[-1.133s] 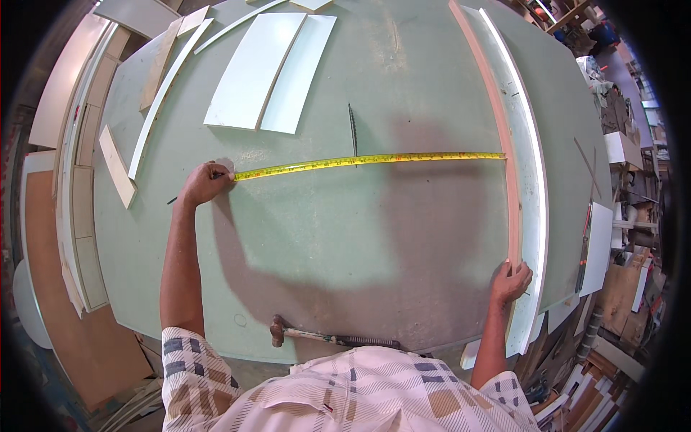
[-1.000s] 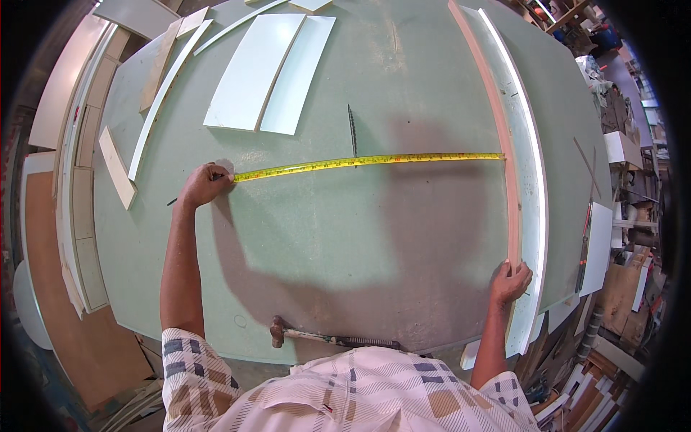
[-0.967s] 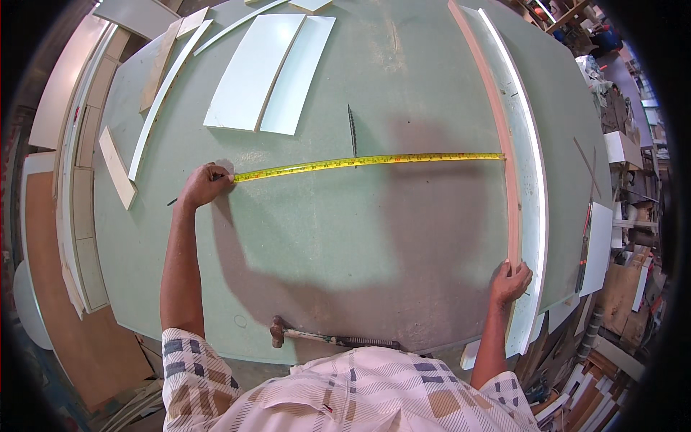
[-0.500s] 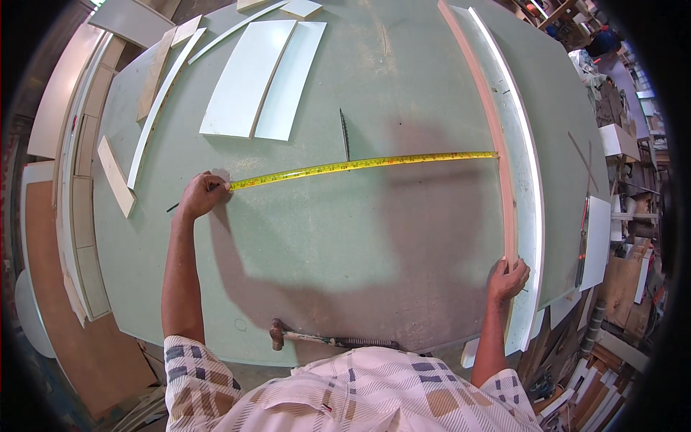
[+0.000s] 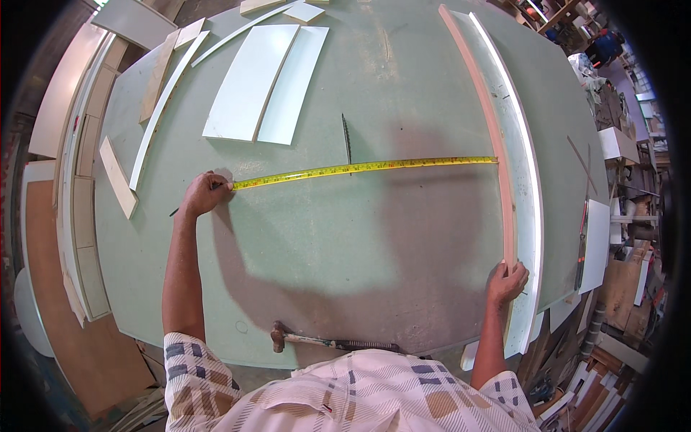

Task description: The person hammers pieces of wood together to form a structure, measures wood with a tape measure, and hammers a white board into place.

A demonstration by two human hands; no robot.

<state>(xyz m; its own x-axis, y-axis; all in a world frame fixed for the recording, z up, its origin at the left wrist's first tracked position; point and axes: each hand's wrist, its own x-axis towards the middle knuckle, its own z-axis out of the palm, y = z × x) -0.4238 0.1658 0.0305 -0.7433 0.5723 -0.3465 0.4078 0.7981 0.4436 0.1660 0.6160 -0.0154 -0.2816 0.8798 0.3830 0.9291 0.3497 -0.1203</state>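
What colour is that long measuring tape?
The measuring tape is yellow; the head view shows it.

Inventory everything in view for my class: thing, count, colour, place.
Table: 1, green, centre
Measuring tape: 1, yellow, across table
Wooden strip: 1, reddish, right
Board: 1, white-edged, right of strip
Panels: 2 large, white, upper left
Slats: 2, white, upper left
Offcuts: several, tan and white, upper left
Rod: 1, dark, meeting tape
Hammer: 1, brown head, near edge
Slim tool: 1, red-black, far right
Clutter: uncounted, mixed, both sides
Stick: 1, dark, left of tape
Shirt: 1, patterned, bottom
Left hand: 1, bare, holding tape
Right hand: 1, bare, on wooden strip
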